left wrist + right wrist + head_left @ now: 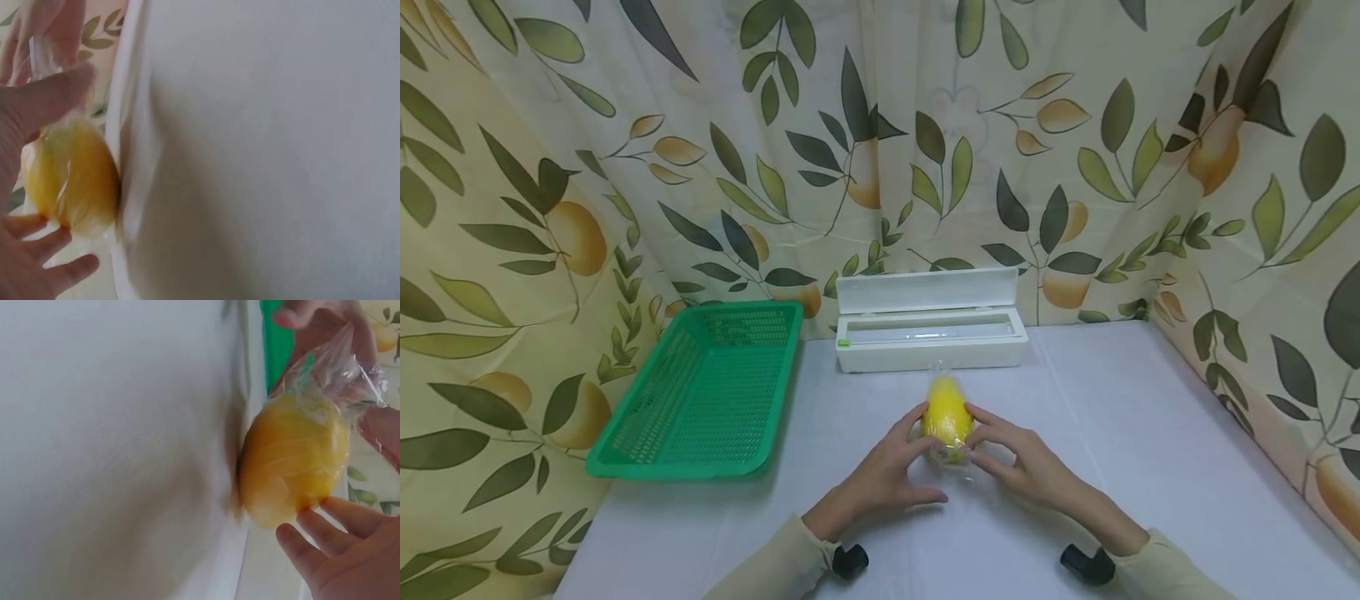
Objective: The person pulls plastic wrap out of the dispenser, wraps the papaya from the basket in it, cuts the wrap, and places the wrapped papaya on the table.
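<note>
In the lower centre, the left hand (887, 471) and right hand (1032, 463) grasp a film-wrapped fruit (947, 411) on the counter (1120, 408).

Curtained-off workspace, room type unclear: fruit-print curtains (880, 167) along three sides of a white-covered table (1135, 417).

- The worktop (1157, 425) fills the lower middle of the head view and is covered by a white cloth (1075, 383), softly creased and weave-textured in the wrist views.
- A green basket (722, 392) with slotted walls stands on it at the left of the frame, upright.
- A white box (932, 358), long and narrow, sits at the far edge, just above the centre, its lid (927, 292) raised.
- A yellow fruit (946, 417) in clear film rests on the cloth below the box, well apart from the basket.
</note>
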Available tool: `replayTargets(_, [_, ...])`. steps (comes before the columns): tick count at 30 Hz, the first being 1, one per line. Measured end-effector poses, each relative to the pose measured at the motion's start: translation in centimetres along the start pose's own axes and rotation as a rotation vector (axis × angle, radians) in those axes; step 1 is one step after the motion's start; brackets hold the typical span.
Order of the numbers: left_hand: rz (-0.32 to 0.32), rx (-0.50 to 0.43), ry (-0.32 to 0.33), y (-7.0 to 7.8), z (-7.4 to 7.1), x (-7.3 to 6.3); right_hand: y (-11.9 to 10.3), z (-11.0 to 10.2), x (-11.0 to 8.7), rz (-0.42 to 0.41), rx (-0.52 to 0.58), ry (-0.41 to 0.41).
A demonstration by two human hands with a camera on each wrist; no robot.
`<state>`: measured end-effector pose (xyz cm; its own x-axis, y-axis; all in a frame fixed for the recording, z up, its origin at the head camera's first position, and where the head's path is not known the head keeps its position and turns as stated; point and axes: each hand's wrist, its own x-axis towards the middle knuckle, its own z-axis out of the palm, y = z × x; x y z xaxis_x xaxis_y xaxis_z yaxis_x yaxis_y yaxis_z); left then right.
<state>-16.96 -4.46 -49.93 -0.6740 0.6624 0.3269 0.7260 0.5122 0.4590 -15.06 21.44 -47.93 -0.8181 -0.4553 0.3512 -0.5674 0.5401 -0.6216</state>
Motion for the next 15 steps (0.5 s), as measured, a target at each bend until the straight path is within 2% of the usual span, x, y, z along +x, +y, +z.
replayTargets(6, [0.006, -0.019, 0.143, 0.2, 0.7, 0.2, -0.1, 0.0, 0.1, 0.001, 0.004, 0.017])
replayTargets(15, [-0.097, -0.224, 0.231, 0.2, 0.6, 1.1, 0.3, 0.0, 0.0, 0.04, 0.037, 0.019])
